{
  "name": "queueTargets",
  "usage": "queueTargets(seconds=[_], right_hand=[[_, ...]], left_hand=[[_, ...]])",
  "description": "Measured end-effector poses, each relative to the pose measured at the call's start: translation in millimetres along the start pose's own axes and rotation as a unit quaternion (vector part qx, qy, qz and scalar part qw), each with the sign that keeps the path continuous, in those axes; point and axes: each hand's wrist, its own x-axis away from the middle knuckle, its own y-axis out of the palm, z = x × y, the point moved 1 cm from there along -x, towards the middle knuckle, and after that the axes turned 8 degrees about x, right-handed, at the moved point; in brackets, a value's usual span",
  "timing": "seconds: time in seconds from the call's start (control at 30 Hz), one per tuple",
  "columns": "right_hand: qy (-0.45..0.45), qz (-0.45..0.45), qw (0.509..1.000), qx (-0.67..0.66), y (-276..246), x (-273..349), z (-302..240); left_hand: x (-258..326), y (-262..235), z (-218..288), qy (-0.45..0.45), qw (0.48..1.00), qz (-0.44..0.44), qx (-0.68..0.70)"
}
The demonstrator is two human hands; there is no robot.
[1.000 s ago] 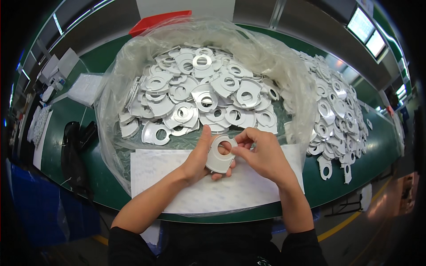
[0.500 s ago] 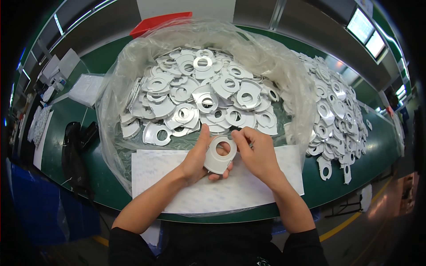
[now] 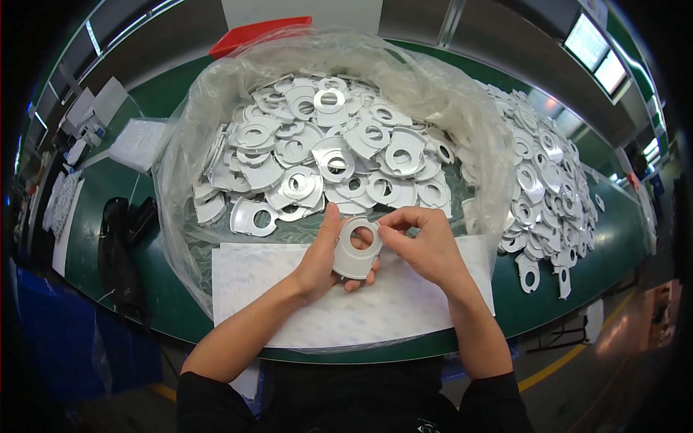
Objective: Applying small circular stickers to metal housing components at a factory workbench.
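Note:
My left hand (image 3: 318,261) holds a light grey plastic plate (image 3: 354,264) with a large round hole, its thumb along the left edge and its fingers underneath. Some of those fingers show through the hole and below the right edge. My right hand (image 3: 426,249) is closed in a pinch, with thumb and forefinger against the plate's upper right edge. Whatever lies between those fingertips is hidden. Both hands are above white sheets (image 3: 289,317) on the table's near side. Just beyond them, a heap of similar plates (image 3: 296,148) lies within a clear plastic bag (image 3: 195,137).
To the right, a second heap of such plates (image 3: 541,180) covers part of the green table (image 3: 610,238). A red bin (image 3: 260,35) stands behind the bag. On the left are a black strap-like object (image 3: 119,252) and a clear plastic packet (image 3: 137,144).
My right fingertips have come down slightly along the plate's right edge. A small dark tip that showed above them earlier is out of sight. The left hand's hold is the same.

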Motion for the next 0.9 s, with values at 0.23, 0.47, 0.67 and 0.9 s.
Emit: queueTargets(seconds=[0.23,0.47,0.67,0.9], right_hand=[[0.005,0.006,1.000,0.007,1.5,-0.3,1.4],[-0.007,0.004,0.999,0.037,-1.7,-0.6,-1.0],[0.002,-0.011,0.999,0.045,-3.8,-2.3,1.4],[0.006,-0.018,0.999,0.038,-3.6,-2.8,2.7]], left_hand=[[0.4,2.1,-1.9,0.020,0.999,0.012,-0.030],[2.7,2.4,-2.1,0.014,0.999,0.009,-0.035],[2.6,2.8,-4.2,0.032,0.997,0.010,-0.074],[3.1,1.8,-3.7,0.026,0.997,0.022,-0.076]])
